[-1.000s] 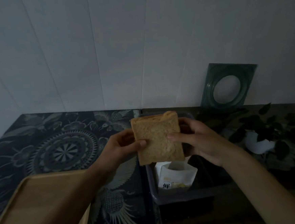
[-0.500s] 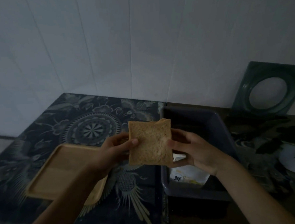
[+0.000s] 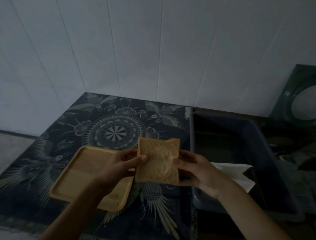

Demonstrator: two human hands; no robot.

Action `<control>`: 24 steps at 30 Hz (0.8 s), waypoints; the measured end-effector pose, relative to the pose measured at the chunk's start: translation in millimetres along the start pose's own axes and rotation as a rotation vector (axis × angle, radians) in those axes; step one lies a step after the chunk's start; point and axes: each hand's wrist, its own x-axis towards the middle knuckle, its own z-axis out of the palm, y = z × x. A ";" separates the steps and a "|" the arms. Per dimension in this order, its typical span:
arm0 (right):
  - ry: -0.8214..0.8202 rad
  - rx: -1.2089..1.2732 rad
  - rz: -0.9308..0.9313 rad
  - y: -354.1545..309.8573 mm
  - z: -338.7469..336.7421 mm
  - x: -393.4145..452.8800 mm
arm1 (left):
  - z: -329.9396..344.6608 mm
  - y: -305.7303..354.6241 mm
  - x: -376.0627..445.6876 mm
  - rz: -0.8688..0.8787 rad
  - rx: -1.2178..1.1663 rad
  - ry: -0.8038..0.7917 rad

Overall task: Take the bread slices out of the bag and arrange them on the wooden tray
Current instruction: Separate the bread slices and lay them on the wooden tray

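We hold one bread slice (image 3: 159,160) upright in front of us, its broad face turned toward the camera and its crust edges dark against the paler crumb. Our left hand (image 3: 119,167) is closed on the slice's left edge, thumb pressed on the front face and the other fingers curled behind it. Our right hand (image 3: 201,170) is closed on the right edge in the same way, thumb tip on the front near the middle of that side, the rest of the fingers hidden behind the bread.

The slice hangs in the air above the desk (image 3: 116,123), which is covered with a dark cloth printed with a round medallion and bird figures. Its lower left corner overlaps the right end of the wooden tray (image 3: 78,175) in the view, but it is not resting on it. The tray lies flat on the patterned cloth to the left, partly under our left forearm, and no bread lies on the part we can see.

Just to the right of the slice stands a dark grey plastic bin (image 3: 265,149), its near left wall close behind our right hand. Inside it, past our right wrist, lies the white bread bag (image 3: 235,176); we cannot tell whether more slices are in it. A green square frame (image 3: 284,100) with a round opening leans against the white panelled wall (image 3: 147,45) at the far right.
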 end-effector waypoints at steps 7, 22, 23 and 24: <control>0.038 0.064 0.083 33.5 48.8 47.1 | -65.9 -18.0 6.2 -0.099 0.026 -0.020; 0.288 0.063 0.428 130.0 122.9 155.6 | -188.0 -107.1 37.1 -0.362 0.005 -0.051; 0.305 0.072 0.446 136.2 125.9 160.9 | -192.7 -112.5 38.9 -0.374 0.007 -0.055; 0.318 0.080 0.462 141.5 128.2 164.8 | -196.6 -117.0 40.4 -0.386 0.013 -0.062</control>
